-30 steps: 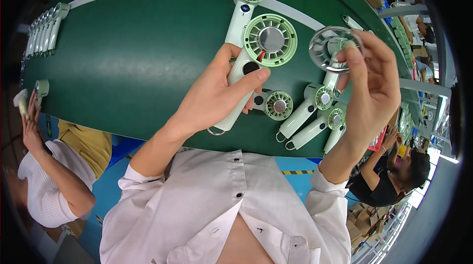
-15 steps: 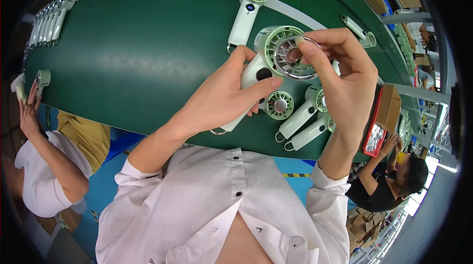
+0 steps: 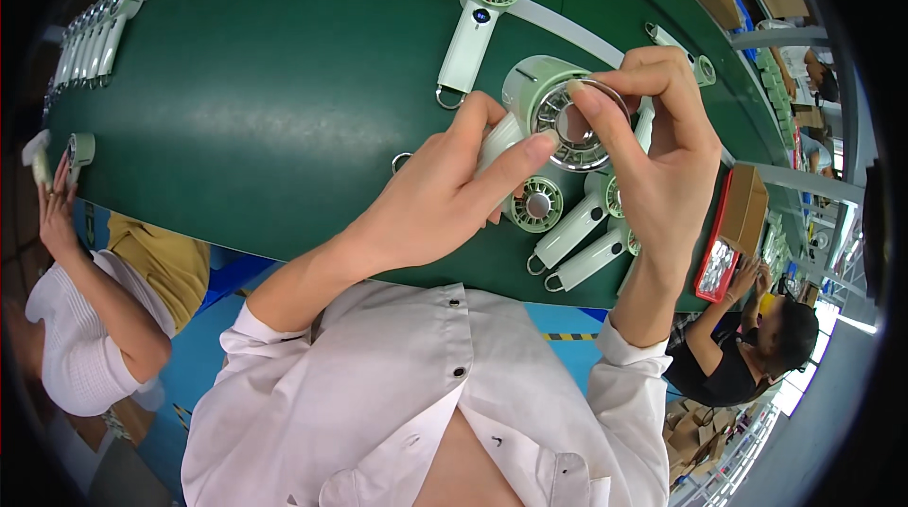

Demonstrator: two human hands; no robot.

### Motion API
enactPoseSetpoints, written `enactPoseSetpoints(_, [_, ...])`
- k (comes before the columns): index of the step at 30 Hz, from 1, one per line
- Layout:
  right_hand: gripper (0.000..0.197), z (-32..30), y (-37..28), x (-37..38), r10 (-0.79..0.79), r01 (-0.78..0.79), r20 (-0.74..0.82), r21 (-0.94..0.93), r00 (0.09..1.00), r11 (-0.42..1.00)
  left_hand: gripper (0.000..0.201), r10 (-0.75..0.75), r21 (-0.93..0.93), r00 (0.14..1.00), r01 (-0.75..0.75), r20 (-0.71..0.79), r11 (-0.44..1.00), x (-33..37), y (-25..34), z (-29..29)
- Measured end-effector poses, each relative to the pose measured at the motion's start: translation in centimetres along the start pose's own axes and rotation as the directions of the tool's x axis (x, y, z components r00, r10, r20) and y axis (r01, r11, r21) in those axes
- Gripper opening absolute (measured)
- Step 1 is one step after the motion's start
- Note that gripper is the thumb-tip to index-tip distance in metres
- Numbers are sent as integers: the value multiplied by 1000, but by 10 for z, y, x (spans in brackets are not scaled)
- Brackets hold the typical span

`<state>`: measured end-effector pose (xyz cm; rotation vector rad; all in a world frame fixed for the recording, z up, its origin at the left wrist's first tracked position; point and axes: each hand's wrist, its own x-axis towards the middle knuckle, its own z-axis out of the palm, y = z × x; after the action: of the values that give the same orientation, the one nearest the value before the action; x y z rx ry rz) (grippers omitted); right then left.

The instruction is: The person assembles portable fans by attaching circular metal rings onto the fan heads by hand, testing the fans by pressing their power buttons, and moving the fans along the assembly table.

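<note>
My left hand (image 3: 426, 193) is wrapped round the handle of a white and pale green handheld fan (image 3: 534, 81), its thumb near the rim of the round head. The head is tilted toward my right side. Between thumb and fingers, my right hand (image 3: 667, 143) grips a clear ring cover with a shiny rim (image 3: 579, 166). That cover lies against the front of the fan head; whether it is seated all round cannot be told. Below my hands lie several similar fans, among them one with its blades facing up (image 3: 536, 204) and one with a wire loop (image 3: 594, 259).
Another fan (image 3: 465, 48) lies farther off on the green table (image 3: 284, 62). A row of fans (image 3: 95, 43) stands at the far left. A red tray (image 3: 716, 266) and a cardboard box (image 3: 745, 209) are at the right. Co-workers sit on both sides.
My left hand has turned the fan so its head faces more to the right. The ring cover, held apart in front before, now meets the head.
</note>
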<state>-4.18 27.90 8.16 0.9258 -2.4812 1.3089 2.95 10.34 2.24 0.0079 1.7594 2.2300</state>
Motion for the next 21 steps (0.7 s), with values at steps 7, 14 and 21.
enactPoseSetpoints(7, [18,9,-2,-2,22,-21,-107,12,994,1000,48,131,180,991,-127,-13,976,1,-7,-3])
enactPoseSetpoints(14, [40,10,-1,0,172,-169,-29,95,985,981,43,145,203,989,-137,-21,970,-2,-1,-4])
enactPoseSetpoints(21, [61,6,-1,1,406,-557,387,489,828,671,42,135,204,990,-123,-42,971,-5,-7,-16])
